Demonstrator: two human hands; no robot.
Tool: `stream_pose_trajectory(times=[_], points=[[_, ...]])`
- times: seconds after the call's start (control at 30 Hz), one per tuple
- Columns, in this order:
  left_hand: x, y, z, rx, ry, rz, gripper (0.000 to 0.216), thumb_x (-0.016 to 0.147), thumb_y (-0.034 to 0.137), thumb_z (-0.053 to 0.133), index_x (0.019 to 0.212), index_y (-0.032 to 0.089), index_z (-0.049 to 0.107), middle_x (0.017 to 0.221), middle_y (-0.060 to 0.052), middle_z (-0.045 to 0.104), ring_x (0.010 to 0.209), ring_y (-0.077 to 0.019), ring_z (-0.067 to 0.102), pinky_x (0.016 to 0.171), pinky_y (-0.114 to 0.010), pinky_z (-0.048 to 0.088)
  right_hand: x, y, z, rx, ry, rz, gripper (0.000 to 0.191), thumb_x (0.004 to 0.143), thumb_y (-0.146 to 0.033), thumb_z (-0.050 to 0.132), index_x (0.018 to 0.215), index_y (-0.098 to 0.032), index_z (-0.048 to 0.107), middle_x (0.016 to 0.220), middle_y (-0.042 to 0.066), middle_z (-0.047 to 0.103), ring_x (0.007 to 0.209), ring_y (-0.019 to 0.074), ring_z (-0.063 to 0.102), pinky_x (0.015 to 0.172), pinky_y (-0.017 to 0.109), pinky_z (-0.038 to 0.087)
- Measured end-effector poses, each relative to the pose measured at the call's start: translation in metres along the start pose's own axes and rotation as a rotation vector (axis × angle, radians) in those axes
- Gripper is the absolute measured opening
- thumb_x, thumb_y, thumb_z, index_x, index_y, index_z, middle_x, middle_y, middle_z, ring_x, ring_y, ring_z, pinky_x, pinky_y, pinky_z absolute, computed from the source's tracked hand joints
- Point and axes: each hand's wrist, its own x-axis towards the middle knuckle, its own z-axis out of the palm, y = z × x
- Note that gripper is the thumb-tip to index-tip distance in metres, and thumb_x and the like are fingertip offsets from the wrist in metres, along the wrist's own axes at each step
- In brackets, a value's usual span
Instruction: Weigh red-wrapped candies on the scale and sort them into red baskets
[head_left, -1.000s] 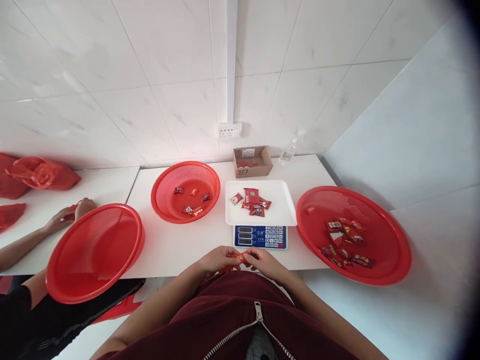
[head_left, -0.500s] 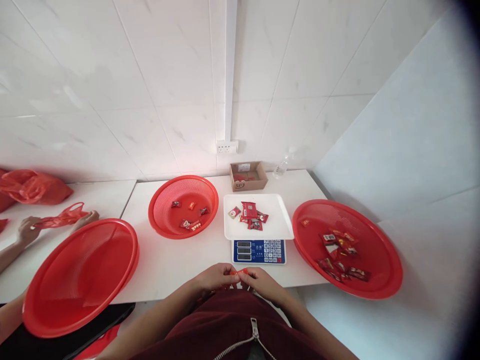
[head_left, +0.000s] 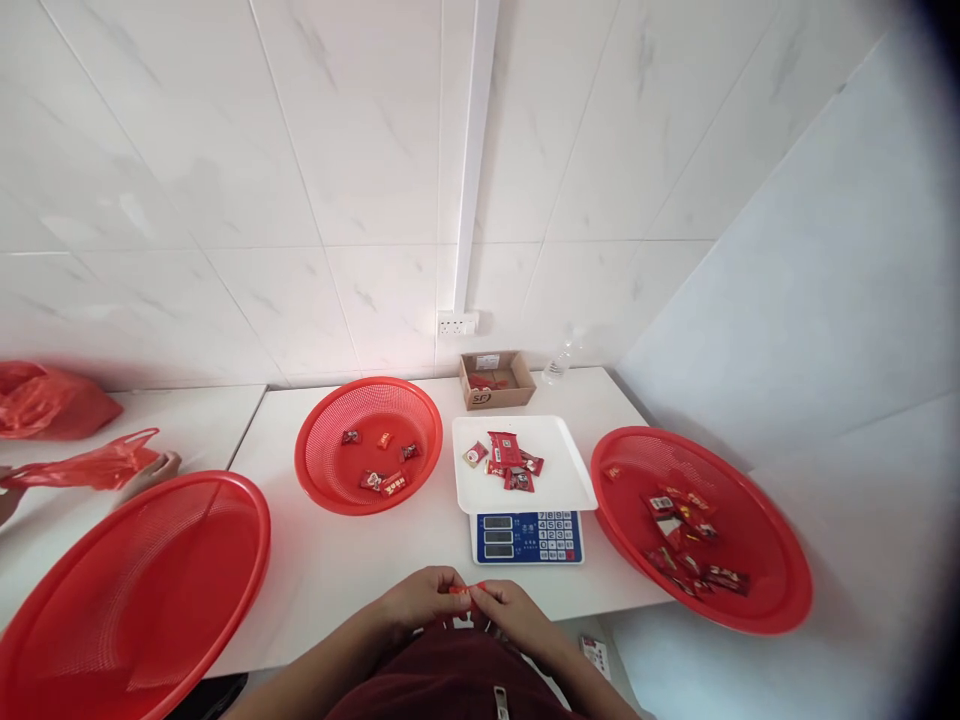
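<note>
My left hand (head_left: 420, 598) and my right hand (head_left: 510, 611) meet at the table's front edge, both pinched on a small red item (head_left: 463, 590), likely thin plastic or a wrapper. Just beyond them stands a blue scale (head_left: 526, 536) with a white tray (head_left: 562, 480) holding several red candy packets (head_left: 508, 460). A deep red basket (head_left: 315, 470) at the left of the scale holds several candies. A wide red basket (head_left: 765, 600) at the right holds several more packets.
A large red basket (head_left: 135, 590) overhangs the table at the near left. Another person's hands (head_left: 154, 468) hold a red plastic bag (head_left: 82, 466) at the far left, with more red bags (head_left: 45, 400) behind. A cardboard box (head_left: 495, 378) and a clear bottle (head_left: 559, 366) stand by the wall.
The view has tilted up, so everything sits lower in the frame. My hands stay together on the red item. The other person has stretched out the red bag.
</note>
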Motion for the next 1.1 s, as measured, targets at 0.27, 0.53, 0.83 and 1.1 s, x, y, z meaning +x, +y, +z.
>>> stream_pose_trajectory(times=[0.27,0.53,0.83,1.1], points=[[-0.006,-0.012,-0.018,0.023,-0.011,-0.071,0.046,0.061,0.059,0.066,0.073,0.017,0.053,0.068,0.001,0.057,0.056,-0.0104,0.049,0.053,-0.023,0.030,0.013,0.007,0.025,0.100,0.048,0.041,0.048,0.077,-0.061,0.044,0.061,-0.017,0.055,0.058,0.000,0.052,0.055,0.0117,0.042,0.055,0.025,0.032],[0.009,-0.020,-0.009,-0.129,0.149,-0.076,0.046,0.066,0.061,0.061,0.081,0.019,0.049,0.078,0.000,0.058,0.052,-0.0072,0.048,0.050,-0.023,0.036,0.012,0.022,0.013,0.458,0.270,0.193,0.051,0.068,-0.068,0.052,0.069,-0.016,0.056,0.062,0.001,0.057,0.057,0.0116,0.052,0.058,0.025,0.039],[0.005,-0.023,0.000,-0.284,0.230,-0.078,0.044,0.059,0.052,0.068,0.082,0.019,0.050,0.079,-0.001,0.058,0.057,-0.0090,0.052,0.051,-0.022,0.037,0.039,-0.014,-0.043,0.797,0.425,0.149,0.033,0.076,-0.049,0.060,0.091,-0.019,0.060,0.076,0.002,0.065,0.061,0.0111,0.060,0.059,0.023,0.046],[0.019,-0.013,0.020,-0.424,0.215,-0.005,0.039,0.051,0.021,0.068,0.086,0.017,0.053,0.085,-0.002,0.058,0.065,-0.0129,0.058,0.059,-0.026,0.041,0.020,0.007,-0.033,0.644,0.062,0.234,0.032,0.073,-0.044,0.066,0.092,-0.020,0.061,0.080,0.002,0.065,0.063,0.0095,0.062,0.059,0.021,0.042]])
